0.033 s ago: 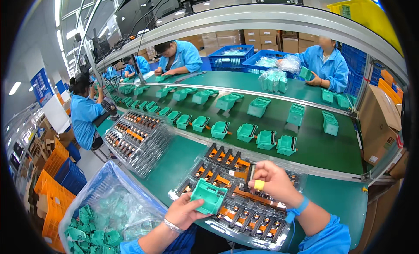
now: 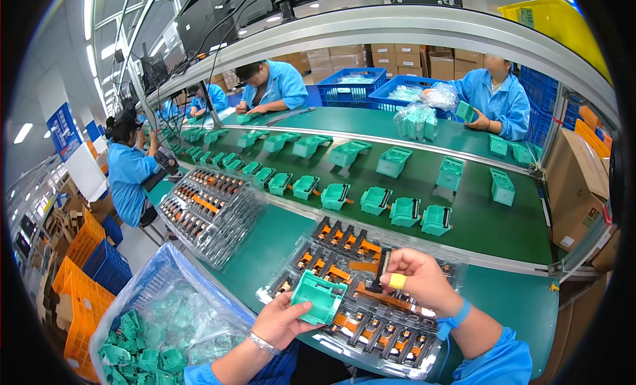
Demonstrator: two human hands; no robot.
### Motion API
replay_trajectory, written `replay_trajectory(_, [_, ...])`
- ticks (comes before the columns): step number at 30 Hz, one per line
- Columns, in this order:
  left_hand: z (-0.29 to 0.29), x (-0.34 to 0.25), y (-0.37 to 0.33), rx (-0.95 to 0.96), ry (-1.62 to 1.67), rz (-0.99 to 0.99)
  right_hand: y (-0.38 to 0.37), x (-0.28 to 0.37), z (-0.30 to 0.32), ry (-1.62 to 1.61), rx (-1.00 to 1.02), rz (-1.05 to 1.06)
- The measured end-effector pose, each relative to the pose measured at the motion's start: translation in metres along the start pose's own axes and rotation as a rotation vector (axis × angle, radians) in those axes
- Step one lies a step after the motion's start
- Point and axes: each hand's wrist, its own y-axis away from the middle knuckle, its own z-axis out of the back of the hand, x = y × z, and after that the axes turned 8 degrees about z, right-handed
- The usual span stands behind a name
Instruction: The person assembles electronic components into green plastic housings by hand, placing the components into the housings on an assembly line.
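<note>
The left hand (image 2: 279, 322) holds a green plastic housing (image 2: 319, 297), its thumb over the near edge and its fingers curled beneath, with the hollow side facing up; the housing is above the left part of a clear plastic tray (image 2: 371, 362) on the green desk (image 2: 510, 305). The right hand (image 2: 421, 277), a yellow band (image 2: 397, 281) wrapped around one digit and a blue strap (image 2: 454, 320) at the wrist, has its thumb and forefinger nearly together at a slim dark part (image 2: 383, 266) over the middle of the tray; whether that part is clear of the tray I cannot tell. Rows of black-and-orange parts (image 2: 392, 338) fill the tray's near side. Beyond it, more green housings (image 2: 437, 219) stand in two rows on a dark green belt (image 2: 493, 236). To the left, a stack of loaded trays (image 2: 215, 216) rests on the desk, and nearer, a bag-lined bin (image 2: 122, 295) holds loose green pieces (image 2: 129, 355). Across the belt, a co-worker (image 2: 503, 107) grips a green block (image 2: 466, 111).
</note>
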Motion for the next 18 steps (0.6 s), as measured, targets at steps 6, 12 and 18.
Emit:
replay_trajectory(6, [-0.001, 0.012, 0.0, -0.147, -0.212, -0.131, 0.011, 0.008, -0.02, 0.325, 0.03, 0.215])
replay_trajectory(12, [-0.007, 0.019, -0.001, -0.193, -0.293, -0.15, 0.012, 0.008, -0.035, 0.816, 0.106, 0.464])
replay_trajectory(18, [-0.009, 0.022, 0.001, -0.156, -0.371, -0.225, 0.008, 0.001, -0.039, 0.971, 0.155, 0.452])
